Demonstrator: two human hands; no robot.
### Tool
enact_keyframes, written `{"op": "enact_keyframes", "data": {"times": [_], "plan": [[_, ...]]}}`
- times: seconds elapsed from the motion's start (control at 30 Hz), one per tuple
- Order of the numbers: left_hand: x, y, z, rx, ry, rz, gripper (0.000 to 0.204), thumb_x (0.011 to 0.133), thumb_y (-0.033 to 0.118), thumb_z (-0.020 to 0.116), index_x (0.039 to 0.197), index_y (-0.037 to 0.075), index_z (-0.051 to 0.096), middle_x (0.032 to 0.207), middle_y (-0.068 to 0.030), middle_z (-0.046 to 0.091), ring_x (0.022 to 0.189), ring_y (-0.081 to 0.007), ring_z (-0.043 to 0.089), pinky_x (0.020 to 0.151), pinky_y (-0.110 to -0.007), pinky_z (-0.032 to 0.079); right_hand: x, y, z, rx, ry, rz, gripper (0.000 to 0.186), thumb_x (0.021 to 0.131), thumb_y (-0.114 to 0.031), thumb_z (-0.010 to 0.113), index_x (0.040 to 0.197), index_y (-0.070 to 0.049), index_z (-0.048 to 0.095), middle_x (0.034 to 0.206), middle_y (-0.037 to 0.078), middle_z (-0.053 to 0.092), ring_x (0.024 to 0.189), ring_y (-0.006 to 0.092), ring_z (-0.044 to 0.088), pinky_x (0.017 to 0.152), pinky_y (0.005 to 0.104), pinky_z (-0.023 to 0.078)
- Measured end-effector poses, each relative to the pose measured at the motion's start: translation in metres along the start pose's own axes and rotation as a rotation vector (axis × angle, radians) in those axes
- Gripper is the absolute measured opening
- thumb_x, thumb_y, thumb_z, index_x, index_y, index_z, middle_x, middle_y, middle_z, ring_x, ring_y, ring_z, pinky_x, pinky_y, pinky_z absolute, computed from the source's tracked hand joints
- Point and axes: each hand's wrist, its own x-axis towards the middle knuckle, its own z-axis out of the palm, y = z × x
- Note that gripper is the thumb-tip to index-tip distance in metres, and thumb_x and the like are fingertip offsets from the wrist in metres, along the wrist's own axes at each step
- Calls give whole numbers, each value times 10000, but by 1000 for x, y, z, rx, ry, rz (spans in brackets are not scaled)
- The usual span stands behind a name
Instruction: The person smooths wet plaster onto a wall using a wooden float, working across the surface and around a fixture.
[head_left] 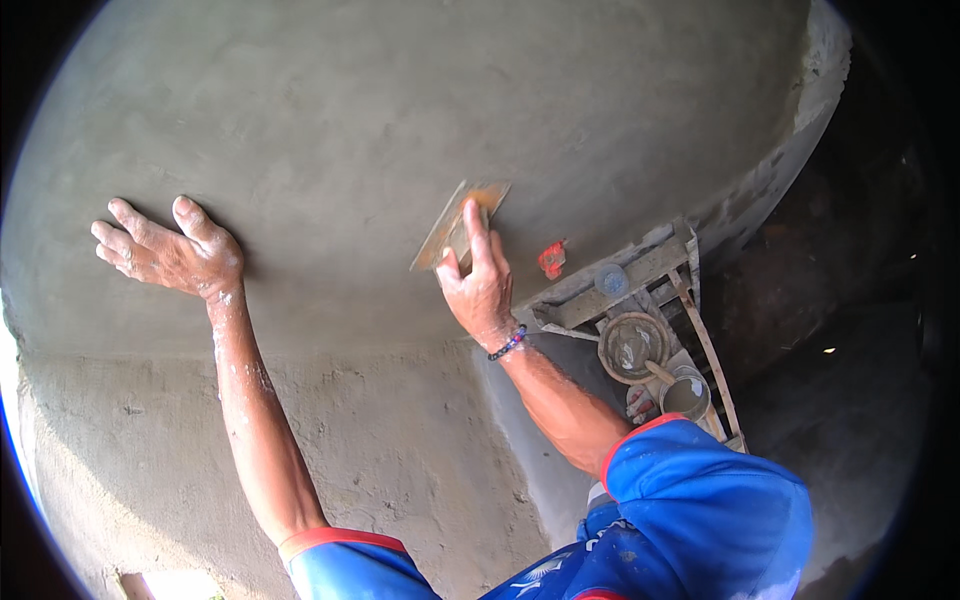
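My left hand point(172, 252) lies with its fingers spread against the smooth grey plastered wall point(330, 110), at the left. Pale plaster spatters its skin and forearm. Near the middle, my right hand point(482, 288) grips a plastering trowel point(440, 234) with the index finger stretched along it. The trowel's flat face is against the wall, tilted, with an orange patch near its upper end. My palm and fingers hide most of the handle. A small red fitting point(551, 259) sits in the wall just right of the trowel.
At lower right stands a wooden scaffold point(655, 265) bearing a small bluish round container point(611, 280), a mortar-smeared basin point(604, 352) and a bucket point(708, 392). My foot point(640, 403) shows on its boards. Rougher plaster point(400, 450) covers the wall's lower left part.
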Motion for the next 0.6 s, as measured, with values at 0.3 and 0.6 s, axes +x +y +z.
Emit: {"op": "enact_keyframes", "data": {"times": [0.3,0.6], "plan": [[2,-10,-6,21,-6,36,780,1010,635,337,1567,90,296,1631,-227,168,1491,-479,124,1181,-615,143,59,-22,-77,-36,67,-62,726,796,-52,692,1480,-47,450,1123,210,647,1019,386,648,886,432,530],[1,0,-1,11,-12,-22,831,986,673,357,1545,59,339,1625,-240,185,1492,-476,130,1175,-625,150,-16,3,-3,-33,-173,-33,750,805,-75,691,1505,-167,438,1053,183,578,859,391,641,758,467,560]]}}
